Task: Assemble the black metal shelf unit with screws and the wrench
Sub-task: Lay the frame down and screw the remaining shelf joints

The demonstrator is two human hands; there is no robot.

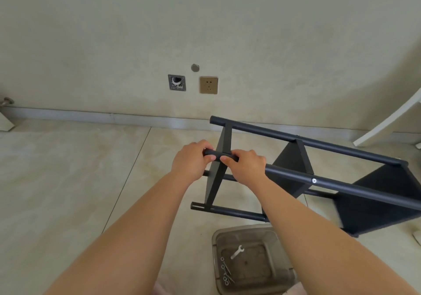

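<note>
Gripping the shelf unit (296,165) pole, both hands hide its joint

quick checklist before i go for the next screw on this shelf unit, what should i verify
1. Grip on the frame: both hands hold the near upper pole, left hand at its end, right hand beside the end shelf panel. Ok.
2. Wrench within reach: lies loose in the plastic bin below the arms. Ok.
3. Spare screws: several lie in the bin beside the wrench. Ok.
4. Middle panel joint: one screw head shows in the pole. Ok.
5. End panel joint under the hands: covered by fingers. Cannot tell.
6. A free hand for the wrench: both are busy. Not ok.
</note>
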